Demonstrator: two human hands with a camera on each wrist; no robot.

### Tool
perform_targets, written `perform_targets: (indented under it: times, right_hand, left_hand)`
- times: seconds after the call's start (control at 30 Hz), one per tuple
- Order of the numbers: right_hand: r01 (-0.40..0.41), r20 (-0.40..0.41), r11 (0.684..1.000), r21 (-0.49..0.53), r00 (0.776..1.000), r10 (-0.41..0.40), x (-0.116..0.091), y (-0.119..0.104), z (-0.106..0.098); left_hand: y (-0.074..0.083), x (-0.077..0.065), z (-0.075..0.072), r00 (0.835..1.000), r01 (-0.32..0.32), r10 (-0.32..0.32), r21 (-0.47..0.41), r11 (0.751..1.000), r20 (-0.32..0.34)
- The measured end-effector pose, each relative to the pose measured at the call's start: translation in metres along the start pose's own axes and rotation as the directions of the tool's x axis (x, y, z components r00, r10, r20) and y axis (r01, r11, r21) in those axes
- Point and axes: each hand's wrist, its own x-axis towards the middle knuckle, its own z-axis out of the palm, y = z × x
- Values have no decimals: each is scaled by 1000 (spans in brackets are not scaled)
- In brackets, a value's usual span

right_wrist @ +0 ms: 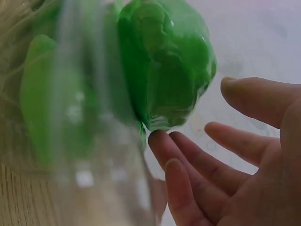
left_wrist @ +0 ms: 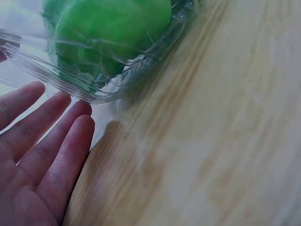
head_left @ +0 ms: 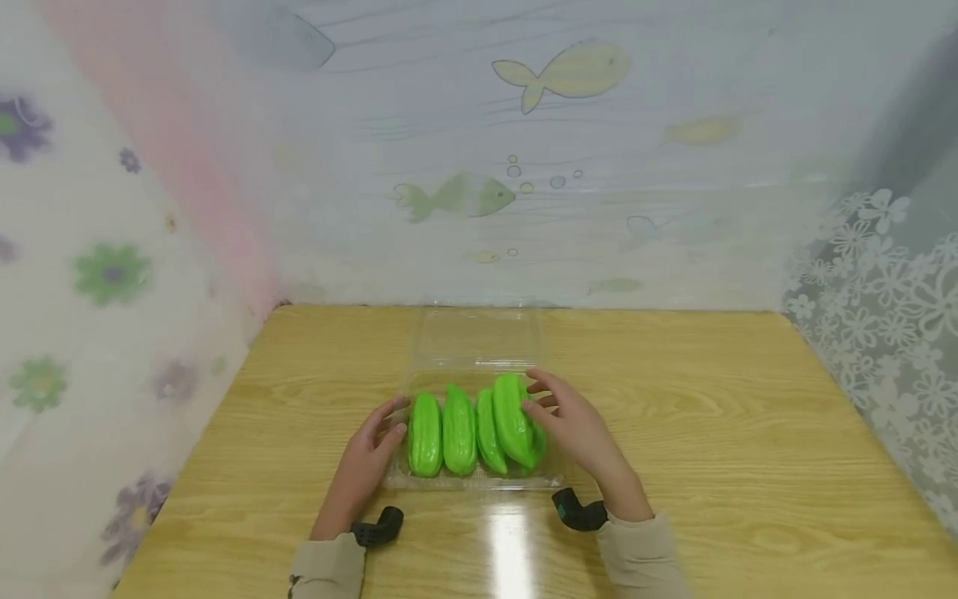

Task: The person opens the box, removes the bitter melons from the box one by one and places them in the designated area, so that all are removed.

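Several glossy green ridged fruits (head_left: pixel 460 433) lie side by side in a clear plastic container (head_left: pixel 479 482), its lid (head_left: pixel 476 335) folded back. At the right end, one fruit (head_left: pixel 513 420) sits higher, overlapping its neighbours. My left hand (head_left: pixel 365 457) is at the container's left side, thumb apart from the fingers. In the left wrist view its fingertips (left_wrist: pixel 82 126) are right at the container's edge. My right hand (head_left: pixel 584 428) is beside the raised fruit. In the right wrist view its fingers are spread, with fingertips (right_wrist: pixel 157 137) just under a green fruit (right_wrist: pixel 171 70).
Wood-grain table (head_left: pixel 718 433) extends around the container. A fish-patterned cloth (head_left: pixel 449 125) hangs behind it, with flower-patterned cloths (head_left: pixel 112 333) at the sides. Black wrist devices (head_left: pixel 380 528) sit by both beige sleeves (head_left: pixel 639 553).
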Motion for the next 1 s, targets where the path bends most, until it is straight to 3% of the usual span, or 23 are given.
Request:
perform_targets:
  times: [0.37, 0.77, 1.0]
  right_hand:
    - [-24, 19, 990, -140, 999, 27, -5, -13, 7]
    - [18, 53, 973, -232, 999, -6, -4, -13, 11]
    - [28, 76, 976, -218, 997, -11, -5, -17, 14]
  left_hand:
    - [34, -9, 0, 1000, 21, -21, 5, 1000, -2]
    - [34, -10, 1, 999, 32, -32, -3, 999, -6]
    - [32, -9, 1, 999, 32, -32, -13, 999, -4]
